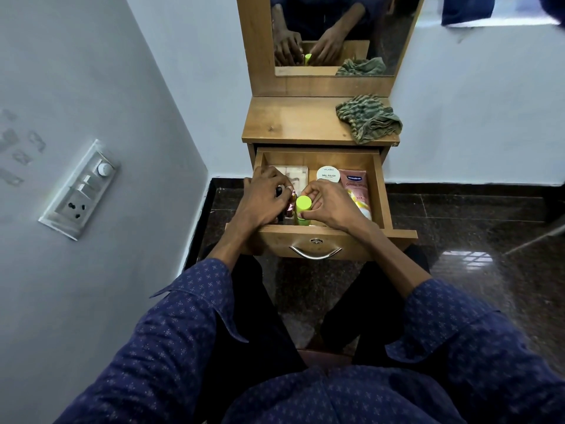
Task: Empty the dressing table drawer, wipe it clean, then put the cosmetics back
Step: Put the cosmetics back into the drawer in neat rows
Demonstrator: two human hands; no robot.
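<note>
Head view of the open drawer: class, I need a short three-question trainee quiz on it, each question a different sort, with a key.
1. True or false: the striped cloth lies inside the drawer.
2. Which hand touches the lime-capped bottle? A left hand B right hand C neither
3. Fill in: the round white jar is labelled NAIL ____.

Key: 1 false, it lies on the tabletop; 2 B; 3 POLISH.

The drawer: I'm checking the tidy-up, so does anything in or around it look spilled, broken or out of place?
Nothing stands out. The drawer holds cosmetics lying orderly, both hands are among them, and the striped cloth sits crumpled on the tabletop, with no spill visible.
</note>
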